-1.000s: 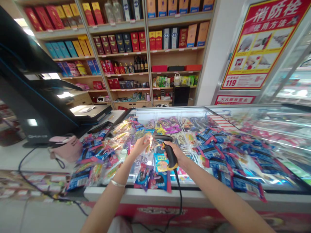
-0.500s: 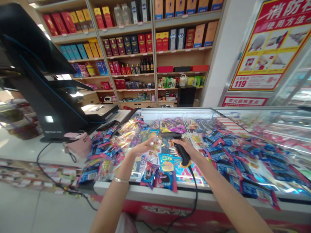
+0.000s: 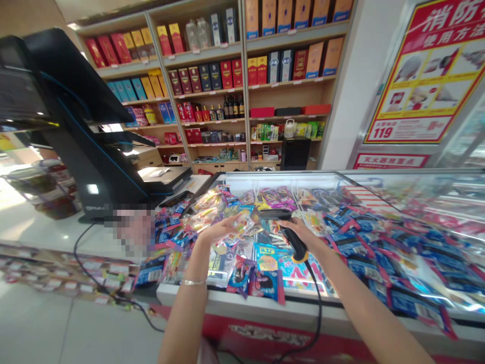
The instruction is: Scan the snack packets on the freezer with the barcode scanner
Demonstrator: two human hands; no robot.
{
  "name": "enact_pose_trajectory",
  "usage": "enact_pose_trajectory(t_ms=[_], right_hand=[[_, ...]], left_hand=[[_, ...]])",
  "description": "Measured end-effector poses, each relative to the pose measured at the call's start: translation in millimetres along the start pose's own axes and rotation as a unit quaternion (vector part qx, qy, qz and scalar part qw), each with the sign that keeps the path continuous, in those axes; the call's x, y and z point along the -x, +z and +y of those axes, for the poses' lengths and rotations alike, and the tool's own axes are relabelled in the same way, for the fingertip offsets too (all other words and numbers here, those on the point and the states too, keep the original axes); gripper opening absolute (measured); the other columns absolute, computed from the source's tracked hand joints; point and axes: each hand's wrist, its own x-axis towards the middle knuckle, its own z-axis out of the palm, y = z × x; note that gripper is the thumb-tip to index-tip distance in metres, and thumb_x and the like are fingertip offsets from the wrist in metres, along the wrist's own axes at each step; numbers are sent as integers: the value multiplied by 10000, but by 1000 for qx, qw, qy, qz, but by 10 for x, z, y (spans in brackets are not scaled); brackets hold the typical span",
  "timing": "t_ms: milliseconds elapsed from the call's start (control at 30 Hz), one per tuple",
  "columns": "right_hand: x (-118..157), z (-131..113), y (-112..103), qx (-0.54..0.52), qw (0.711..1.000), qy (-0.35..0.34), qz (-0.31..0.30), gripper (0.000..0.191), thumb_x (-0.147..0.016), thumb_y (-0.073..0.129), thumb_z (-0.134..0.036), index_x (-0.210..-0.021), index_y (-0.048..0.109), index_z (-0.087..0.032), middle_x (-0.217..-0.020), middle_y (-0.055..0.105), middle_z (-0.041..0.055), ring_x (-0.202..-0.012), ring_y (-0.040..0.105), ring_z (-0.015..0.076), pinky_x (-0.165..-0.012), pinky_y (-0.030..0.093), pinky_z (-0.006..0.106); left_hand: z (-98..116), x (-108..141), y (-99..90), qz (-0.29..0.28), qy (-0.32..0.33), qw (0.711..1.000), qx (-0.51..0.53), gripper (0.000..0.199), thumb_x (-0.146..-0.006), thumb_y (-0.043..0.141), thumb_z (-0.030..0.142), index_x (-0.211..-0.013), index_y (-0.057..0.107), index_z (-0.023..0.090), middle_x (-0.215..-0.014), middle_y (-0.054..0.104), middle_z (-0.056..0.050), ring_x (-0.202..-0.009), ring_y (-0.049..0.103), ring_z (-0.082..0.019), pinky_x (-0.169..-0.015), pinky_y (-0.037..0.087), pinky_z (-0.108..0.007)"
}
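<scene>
Left hand pinches a small clear-wrapped packet above the freezer's glass top. Right hand wrapped round a black-and-yellow scanner, its head just beside the packet. Red-yellow poster reads 消防 and "119"; sign below, 灭火器放置点. Blue snack packets crowd right. Cable hangs down the freezer front.

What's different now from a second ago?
The view turned left. The right hand moved the black scanner slightly right, farther from the left hand. Nothing was let go: the right hand still holds the scanner, and the left hand still holds a clear snack packet.
</scene>
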Motion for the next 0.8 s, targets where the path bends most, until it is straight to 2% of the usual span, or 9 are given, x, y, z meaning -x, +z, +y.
enact_pose_trajectory(t_ms=[100,200,333,400,467,533,633,733,800], right_hand=[[21,-45,3,19,1000,-8,3,345,-705,683,-455,-806,636,-128,-721,689,72,-401,534,107,-376,421,234],[38,-88,11,21,1000,-13,11,347,-703,677,-451,-823,641,-128,-727,692,72,-398,535,105,-370,413,228],[53,-121,30,25,999,-20,-3,355,-706,668,-453,-847,643,-128,-740,695,73,-400,534,105,-375,412,230],[71,-145,52,42,999,-26,-23,355,-708,669,-456,-849,645,-130,-726,691,66,-398,530,108,-383,415,237],[100,-179,79,77,996,-34,-44,340,-716,669,-463,-802,646,-135,-682,677,53,-399,528,113,-395,417,243],[131,-214,100,122,990,-39,-66,333,-731,662,-474,-741,641,-142,-661,668,47,-408,533,119,-409,421,247],[162,-237,105,185,977,-45,-93,326,-750,653,-480,-751,640,-155,-716,689,49,-433,546,128,-430,431,255],[159,-218,84,258,959,-66,-100,285,-750,661,-444,-761,631,-160,-675,679,35,-466,557,141,-456,427,251],[146,-199,66,306,943,-86,-101,247,-746,665,-405,-736,618,-163,-608,648,17,-478,559,147,-467,410,242]], left_hand=[[23,4,-16,13,15,1000,2,817,-596,783,170,-1365,507,191,-1080,679,-109,-836,615,-177,-682,464,-255],[51,-21,-13,47,18,998,32,891,-560,821,207,-1382,479,167,-864,707,-66,-675,621,-157,-599,469,-249],[40,-91,-12,179,43,982,50,817,-525,847,262,-1276,563,114,-562,589,44,-489,514,-88,-485,380,-192],[-2,-132,-19,238,47,968,61,800,-549,837,307,-1271,550,119,-546,555,63,-476,495,-73,-470,348,-179],[-62,-172,-29,272,60,958,70,813,-587,816,333,-1310,495,148,-601,576,57,-517,531,-78,-492,361,-175],[-123,-206,-41,279,85,955,61,819,-618,798,333,-1340,446,177,-661,603,46,-575,569,-90,-536,394,-183],[-177,-244,-54,263,100,959,21,825,-620,799,331,-1341,431,175,-683,620,39,-596,571,-98,-567,415,-202],[-176,-263,-59,245,86,966,-10,819,-585,819,355,-1291,477,120,-662,624,24,-564,545,-98,-539,400,-206],[-161,-265,-63,219,90,971,-34,713,-588,814,390,-1187,563,93,-664,639,-4,-565,545,-107,-528,393,-211]])
